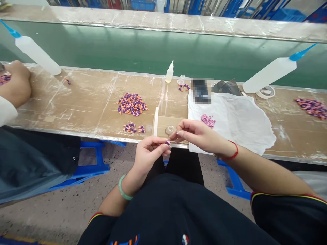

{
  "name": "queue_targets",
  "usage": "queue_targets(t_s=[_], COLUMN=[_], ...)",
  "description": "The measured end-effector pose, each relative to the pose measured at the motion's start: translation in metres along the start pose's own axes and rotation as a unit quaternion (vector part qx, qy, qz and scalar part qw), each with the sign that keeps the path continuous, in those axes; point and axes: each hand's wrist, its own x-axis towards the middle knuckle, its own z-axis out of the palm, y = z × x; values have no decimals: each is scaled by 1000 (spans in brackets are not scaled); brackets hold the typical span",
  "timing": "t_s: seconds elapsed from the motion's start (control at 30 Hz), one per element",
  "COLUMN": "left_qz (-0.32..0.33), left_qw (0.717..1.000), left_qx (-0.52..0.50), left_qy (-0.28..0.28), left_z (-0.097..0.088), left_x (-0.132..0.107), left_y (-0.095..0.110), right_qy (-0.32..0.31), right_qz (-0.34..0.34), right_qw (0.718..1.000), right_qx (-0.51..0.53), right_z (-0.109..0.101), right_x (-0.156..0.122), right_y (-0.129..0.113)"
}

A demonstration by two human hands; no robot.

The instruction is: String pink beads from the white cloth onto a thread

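Dark shirt, the wearer's own, foremost. Left hand, green bangle at wrist: thumb and fingers pinched on one small purple-and-orange piece, kept at the bench's front edge. Right hand, red cord at wrist: fingers curled, thumb and fingertips drawn together just beside that piece; whether they grip some tiny bit, too small to tell. Beyond the fingertips, one clear cup; left of it, one white strip. Further left, one large heap of like pieces, with two small clusters nearer the edge. Right, one white sheet bearing pink bits. Behind, one small dropper bottle, upright
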Motion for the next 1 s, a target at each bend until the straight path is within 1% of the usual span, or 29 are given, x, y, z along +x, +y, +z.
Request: queue_targets(t_s=[0.03, 0.07, 0.13, 0.2, 0.33, 0.5, 0.67, 0.83, 1.0], left_qz=[9, 16, 30, 38, 52, 81, 101, 114, 129], left_qw=[1000, 1000, 999, 999, 998, 996, 993, 991, 990], left_qx=[-2, -4, -8, -13, -14, 5, 38, 57, 36], left_qy=[-9, -16, -28, -34, -40, -36, -37, -42, -48], left_z=[2, 5, 9, 12, 15, 19, 20, 20, 23], left_x=[-1, -2, -5, -7, -13, -19, -22, -24, -24], left_y=[3, 5, 10, 13, 19, 25, 25, 23, 23], right_qy=[-11, -18, -26, -21, 1, 17, 26, 34, 37], right_qz=[12, 18, 14, -1, -41, -94, -130, -150, -167], right_qw=[999, 997, 996, 998, 999, 992, 983, 977, 974], right_qx=[48, 75, 87, 64, -17, -78, -128, -145, -148], right_z=[4, 7, 12, 14, 16, 19, 18, 16, 16], right_x=[-5, -9, -16, -21, -29, -35, -37, -39, -41], right_y=[-5, -10, -18, -23, -30, -38, -39, -37, -39])
